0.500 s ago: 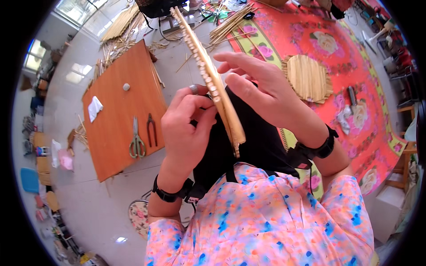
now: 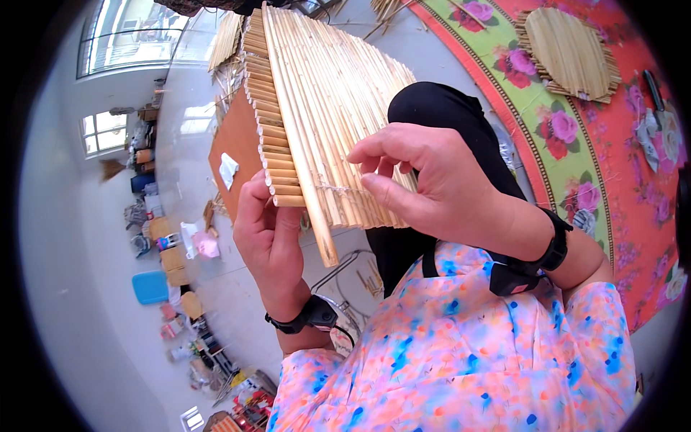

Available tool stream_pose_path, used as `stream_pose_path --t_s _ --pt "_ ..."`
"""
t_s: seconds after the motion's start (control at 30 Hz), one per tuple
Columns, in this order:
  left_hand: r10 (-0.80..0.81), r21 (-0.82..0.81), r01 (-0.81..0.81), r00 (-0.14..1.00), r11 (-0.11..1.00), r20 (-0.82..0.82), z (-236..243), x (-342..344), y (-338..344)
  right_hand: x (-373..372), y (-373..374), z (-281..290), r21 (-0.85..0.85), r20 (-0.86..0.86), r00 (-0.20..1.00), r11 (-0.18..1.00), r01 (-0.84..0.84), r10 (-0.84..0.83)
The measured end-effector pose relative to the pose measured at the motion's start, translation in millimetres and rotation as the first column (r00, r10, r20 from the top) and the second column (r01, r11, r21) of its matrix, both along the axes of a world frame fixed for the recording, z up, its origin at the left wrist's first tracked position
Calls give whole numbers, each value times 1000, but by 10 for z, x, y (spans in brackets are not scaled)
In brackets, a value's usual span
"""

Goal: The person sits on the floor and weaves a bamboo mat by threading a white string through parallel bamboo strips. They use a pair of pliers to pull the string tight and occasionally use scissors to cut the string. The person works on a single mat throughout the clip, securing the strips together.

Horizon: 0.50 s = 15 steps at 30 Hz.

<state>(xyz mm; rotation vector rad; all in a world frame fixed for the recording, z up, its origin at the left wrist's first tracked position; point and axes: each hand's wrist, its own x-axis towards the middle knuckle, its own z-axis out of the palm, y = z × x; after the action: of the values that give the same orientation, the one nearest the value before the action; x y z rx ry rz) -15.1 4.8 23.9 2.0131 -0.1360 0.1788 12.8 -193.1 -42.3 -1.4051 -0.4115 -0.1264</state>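
Note:
A panel of pale reed stalks point(image 2: 338, 101) laid side by side is held up in front of me. Along its left edge runs a row of short cut stalk ends, crossed by one long stalk point(image 2: 302, 158) whose lower end sticks out past the panel. My left hand point(image 2: 270, 245) is closed on the panel's lower left corner, with some fingertips hidden by the stalks. Over the lower part of the panel, near a line of thin binding, hovers my right hand point(image 2: 432, 176); its thumb and index finger are apart, and nothing shows between them. Whether it touches the stalks I cannot tell.
Behind the panel stands a brown board point(image 2: 234, 137) with a crumpled white tissue point(image 2: 228, 171) on it. A round reed mat point(image 2: 565, 50) lies on the flowered red cloth point(image 2: 626, 237), beside a dark-handled tool point(image 2: 653, 90). Boxes and a blue lid point(image 2: 150, 287) line the wall.
The panel has turned from edge-on to show its broad face. My left hand has shifted to its lower corner, and the view has swung leftward.

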Motion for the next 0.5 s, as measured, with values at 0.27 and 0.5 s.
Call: stream_pose_path --t_s 0.27,0.5 --pt "41 32 -42 999 999 35 26 19 -110 40 69 -131 -103 44 995 991 -87 91" --pt "36 1 -36 998 999 51 -42 -113 -21 -21 -70 -417 -218 -13 996 972 -93 92"
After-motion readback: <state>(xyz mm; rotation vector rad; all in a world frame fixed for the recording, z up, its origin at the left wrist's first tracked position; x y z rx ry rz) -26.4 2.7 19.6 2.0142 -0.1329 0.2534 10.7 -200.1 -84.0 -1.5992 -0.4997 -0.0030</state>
